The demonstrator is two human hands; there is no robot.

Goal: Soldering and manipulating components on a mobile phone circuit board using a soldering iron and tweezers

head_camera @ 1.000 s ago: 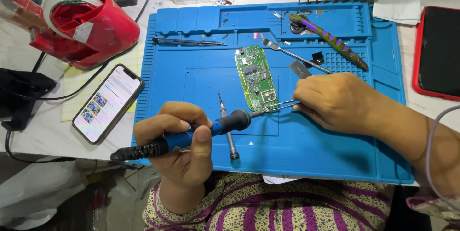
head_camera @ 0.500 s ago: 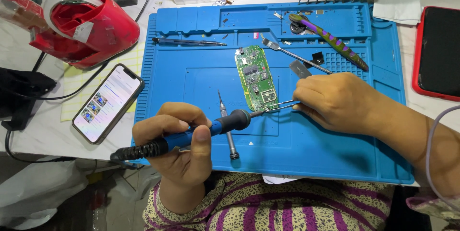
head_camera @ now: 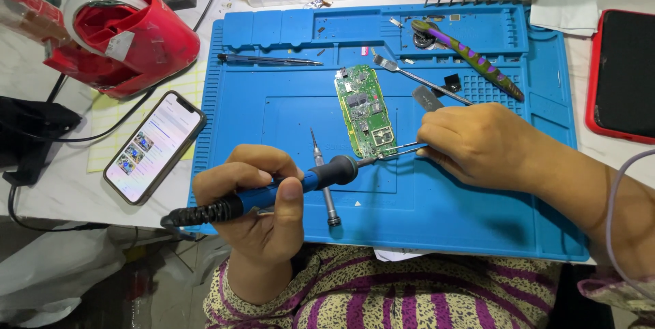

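A green circuit board (head_camera: 361, 109) lies on the blue work mat (head_camera: 491, 192). My left hand (head_camera: 256, 199) grips a blue and black soldering iron (head_camera: 273, 192), whose tip touches the board's lower edge. My right hand (head_camera: 477, 145) pinches metal tweezers (head_camera: 402, 147), whose points meet the same lower edge of the board. A small screwdriver (head_camera: 322, 175) lies on the mat under the iron.
A phone (head_camera: 155, 146) with a lit screen lies left of the mat beside a red tape dispenser (head_camera: 119, 36). On the mat's far part lie a thin tool (head_camera: 269, 60), a metal spudger (head_camera: 419, 79) and a purple-green handled tool (head_camera: 471, 60). A red-cased device (head_camera: 624, 77) sits right.
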